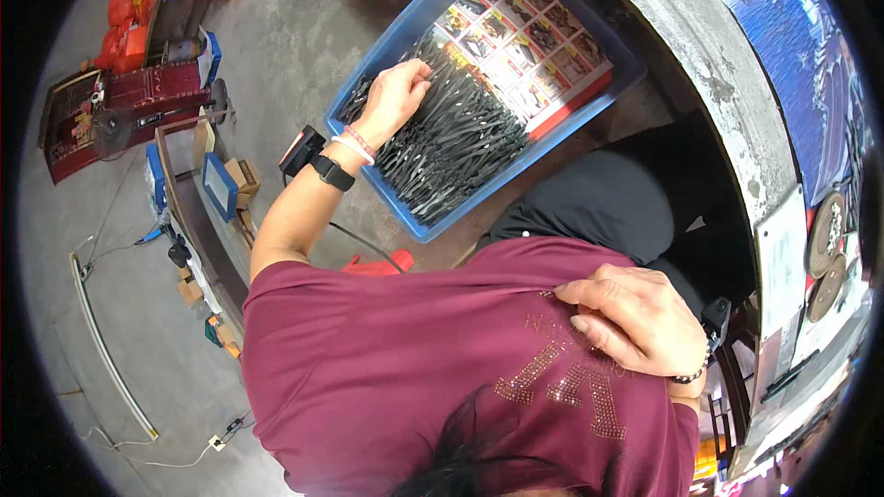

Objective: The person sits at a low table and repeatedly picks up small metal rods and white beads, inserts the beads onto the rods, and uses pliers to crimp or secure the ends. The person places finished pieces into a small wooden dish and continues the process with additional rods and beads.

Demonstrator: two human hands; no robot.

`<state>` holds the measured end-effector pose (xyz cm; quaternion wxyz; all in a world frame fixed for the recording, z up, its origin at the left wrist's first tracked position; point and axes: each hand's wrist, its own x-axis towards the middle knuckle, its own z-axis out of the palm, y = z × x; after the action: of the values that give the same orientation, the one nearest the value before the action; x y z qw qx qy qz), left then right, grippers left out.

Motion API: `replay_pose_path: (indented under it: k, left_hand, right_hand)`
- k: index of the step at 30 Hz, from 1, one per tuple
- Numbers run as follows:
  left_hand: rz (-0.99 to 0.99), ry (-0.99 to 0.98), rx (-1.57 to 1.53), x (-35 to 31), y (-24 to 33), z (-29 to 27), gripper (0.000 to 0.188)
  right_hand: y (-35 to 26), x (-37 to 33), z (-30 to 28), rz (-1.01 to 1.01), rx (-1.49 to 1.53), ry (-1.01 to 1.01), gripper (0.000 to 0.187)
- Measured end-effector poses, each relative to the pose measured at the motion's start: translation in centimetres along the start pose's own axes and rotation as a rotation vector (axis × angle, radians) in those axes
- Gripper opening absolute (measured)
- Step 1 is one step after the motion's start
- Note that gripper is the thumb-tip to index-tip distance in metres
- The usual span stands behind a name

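I judge the slim black strips (456, 143) inside the blue bin (419, 233) light, springy and slick, best pinched mid-length; the left hand (394, 99) curls over them, the right hand (649, 317) bends at the shirt (359, 340), both grips unclear.

A blue tub (624, 63) holds lots of thin black sticks (451, 143), all in a big messy heap. A flat sheet (525, 41) with rows of little pictures is in the tub too, beside the heap. On the right is a table with a worn grey edge (741, 110). A shiny blue picture sheet (794, 55) lies on it, and two round brown things (828, 235) sit close together near the sheet.
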<state>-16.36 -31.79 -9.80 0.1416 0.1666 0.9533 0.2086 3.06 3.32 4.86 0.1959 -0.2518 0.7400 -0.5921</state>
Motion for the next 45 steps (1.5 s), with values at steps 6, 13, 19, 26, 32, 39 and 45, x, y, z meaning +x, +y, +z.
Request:
replay_pose_path:
  k: [6,13,19,26,32,39,45]
  left_hand:
    - [0.056,0.099,-0.072,-0.1,-0.1,0.7,0.017]
    - [0.073,0.074,-0.032,0.1,0.7,1.1,0.016]
    - [0.055,0.105,-0.052,-0.9,0.7,0.8,0.017]
    - [0.1,0.226,-0.293,-0.1,6.8,-1.8,0.015]
    - [0.275,-0.014,-0.591,0.9,18.7,-2.6,0.012]
    - [0.669,-0.254,-0.623,4.3,34.0,1.5,0.015]
    - [0.865,-0.385,-0.56,6.7,45.2,8.2,0.015]
  right_hand:
    - [0.5,1.3,0.8,-0.034,0.061,-0.02,0.02]
    - [7.6,7.3,4.3,-0.044,-0.081,0.079,0.017]
    - [10.2,7.7,5.0,0.024,0.009,0.005,0.017]
    - [11.9,3.5,3.1,0.139,-0.175,0.249,0.016]
    - [11.4,-2.7,3.5,0.211,-0.275,0.408,0.016]
    - [9.9,-10.0,4.7,0.386,-0.226,0.63,0.015]
    - [10.5,-15.9,6.0,0.473,-0.058,0.833,0.021]
